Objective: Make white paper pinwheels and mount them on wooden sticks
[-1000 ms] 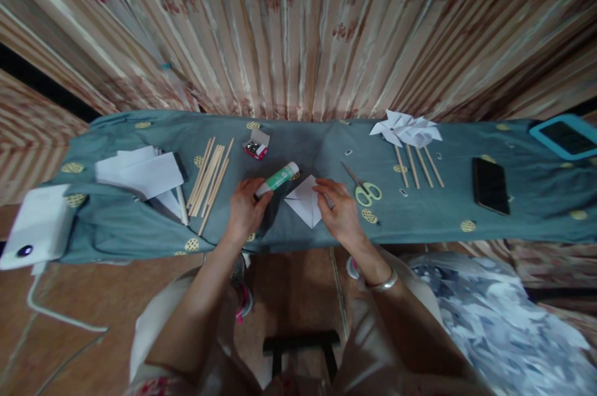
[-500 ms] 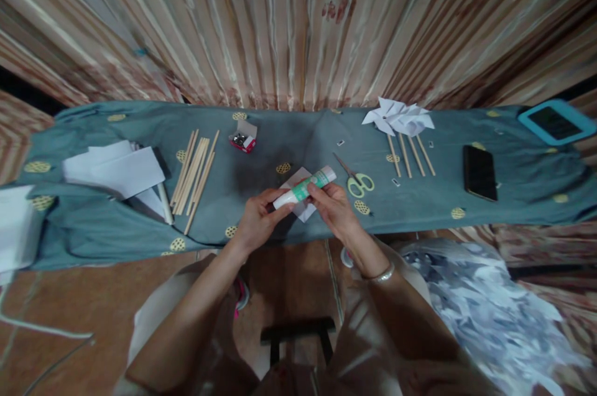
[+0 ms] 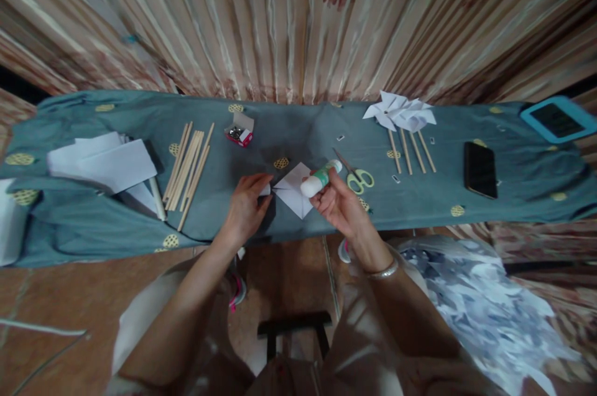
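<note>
**Gluing the folded paper square: keep it pinned, keep the dab small**

The right hand (image 3: pixel 342 206) has its fingers clamped around a green-and-white glue stick (image 3: pixel 319 178), its white end tipped down toward the white paper square (image 3: pixel 293 189) lying near the front edge of the desk (image 3: pixel 303 135). The left hand (image 3: pixel 245 206) rests at the paper's left corner, fingers drawn together on a small white piece; whether that is the cap or a corner of the paper cannot be told.

To do this step well, the left hand should press the paper flat so it does not slide on the blue-grey cloth. The stick likely works best held nearly upright and touched lightly at the centre where the creases meet, since a heavy smear could wrinkle thin paper or stick it to the cloth. The paper sits close to the desk's edge, so a push toward the body risks sliding it off.

Close by lie yellow-handled scissors (image 3: pixel 357 177) just right of the glue, a bundle of wooden sticks (image 3: pixel 189 163) to the left, a small red box (image 3: pixel 240 132) behind, finished paper pinwheels (image 3: pixel 401 116) on sticks, and a black phone (image 3: pixel 480 169) well to the right.
</note>
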Available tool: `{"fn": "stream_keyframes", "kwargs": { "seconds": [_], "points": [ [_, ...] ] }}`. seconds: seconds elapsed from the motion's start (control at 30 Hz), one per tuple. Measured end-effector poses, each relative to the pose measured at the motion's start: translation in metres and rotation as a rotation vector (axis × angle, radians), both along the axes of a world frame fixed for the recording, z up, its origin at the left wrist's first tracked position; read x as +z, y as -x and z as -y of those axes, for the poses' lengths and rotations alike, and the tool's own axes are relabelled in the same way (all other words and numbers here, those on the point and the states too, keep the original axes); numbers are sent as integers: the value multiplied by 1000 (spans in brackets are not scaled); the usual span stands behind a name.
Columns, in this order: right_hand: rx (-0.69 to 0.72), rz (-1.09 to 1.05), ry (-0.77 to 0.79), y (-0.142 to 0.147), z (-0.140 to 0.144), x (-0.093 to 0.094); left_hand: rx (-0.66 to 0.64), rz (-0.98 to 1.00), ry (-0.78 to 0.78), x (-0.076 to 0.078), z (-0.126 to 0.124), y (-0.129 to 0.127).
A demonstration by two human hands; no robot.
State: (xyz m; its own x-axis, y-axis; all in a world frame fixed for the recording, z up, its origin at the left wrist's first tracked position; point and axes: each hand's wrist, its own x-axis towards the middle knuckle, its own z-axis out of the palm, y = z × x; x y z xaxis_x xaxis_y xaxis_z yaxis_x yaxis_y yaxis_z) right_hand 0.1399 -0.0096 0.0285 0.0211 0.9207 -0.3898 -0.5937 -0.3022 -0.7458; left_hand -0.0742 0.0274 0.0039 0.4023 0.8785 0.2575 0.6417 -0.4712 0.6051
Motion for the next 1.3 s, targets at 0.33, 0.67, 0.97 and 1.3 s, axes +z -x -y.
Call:
{"fn": "stream_keyframes", "kwargs": {
  "seconds": [0.33, 0.67, 0.97, 1.3],
  "points": [
    [-76, 475, -174, -15, -11, -5, -28, -118, -206, 7, 10, -12],
    [-82, 1196, -306, -11, -21, -12, -245, -245, -163, 1, 48, -38],
    [-51, 1362, -311, -6, -18, -11, -227, -250, -121, 0, 49, -37],
    [7, 1528, -350, -1, -19, -12, -218, -374, -151, 2, 49, -39]
  ]
}}
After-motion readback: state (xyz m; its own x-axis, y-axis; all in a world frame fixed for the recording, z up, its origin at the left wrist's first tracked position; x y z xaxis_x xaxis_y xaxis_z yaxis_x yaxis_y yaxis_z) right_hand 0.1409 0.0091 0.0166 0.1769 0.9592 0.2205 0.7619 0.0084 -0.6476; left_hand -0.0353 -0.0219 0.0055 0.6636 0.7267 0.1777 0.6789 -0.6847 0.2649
